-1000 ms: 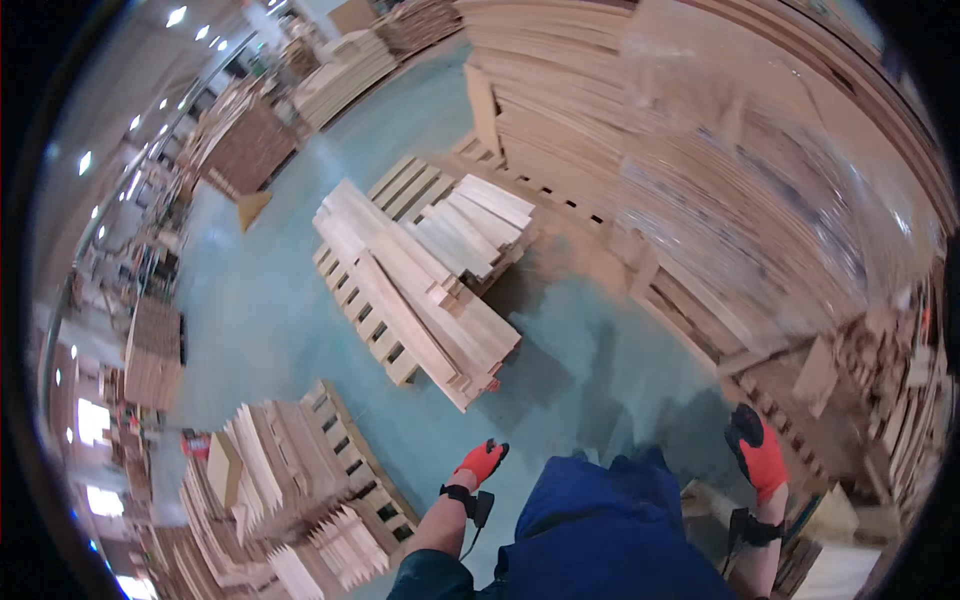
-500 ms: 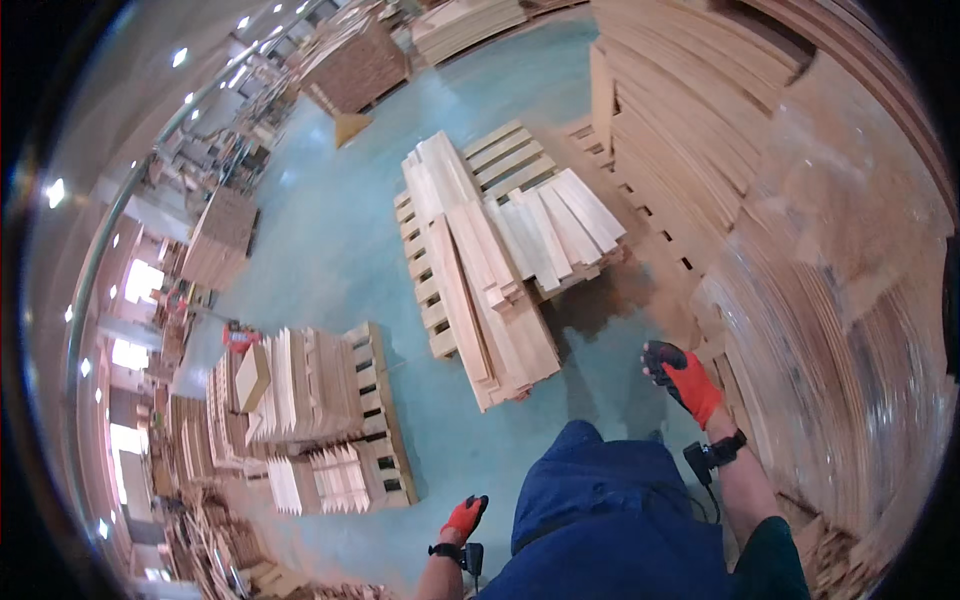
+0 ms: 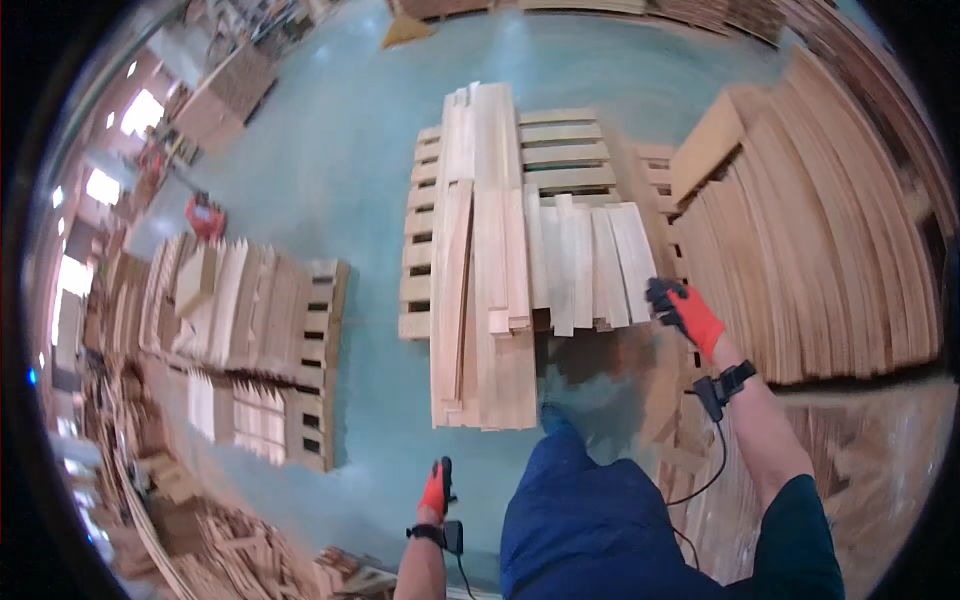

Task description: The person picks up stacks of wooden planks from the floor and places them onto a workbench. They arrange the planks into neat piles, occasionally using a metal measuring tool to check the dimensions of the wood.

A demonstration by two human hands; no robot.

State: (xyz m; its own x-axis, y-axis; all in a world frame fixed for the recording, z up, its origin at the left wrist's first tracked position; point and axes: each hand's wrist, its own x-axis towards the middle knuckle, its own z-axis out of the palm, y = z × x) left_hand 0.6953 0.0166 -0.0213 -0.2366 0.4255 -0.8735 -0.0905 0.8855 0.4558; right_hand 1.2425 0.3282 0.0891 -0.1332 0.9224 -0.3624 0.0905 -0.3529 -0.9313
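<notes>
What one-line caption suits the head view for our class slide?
Gloved left hand and right hand near pale boards stacked on a slatted wooden pallet.

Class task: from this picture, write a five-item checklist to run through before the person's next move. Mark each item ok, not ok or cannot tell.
1. Left grip free of a load: ok; no held thing shows, and it hangs over the floor.
2. Right grip clear of the short boards: cannot tell; the fingertips overlap their right edge in this view, but contact is unclear.
3. Both hands covered: ok; each wears a red-and-black glove.
4. Long boards wholly within the pallet: not ok; their near ends overhang it.
5. Right wrist cable close against the arm: not ok; it hangs in a loose loop.
</notes>
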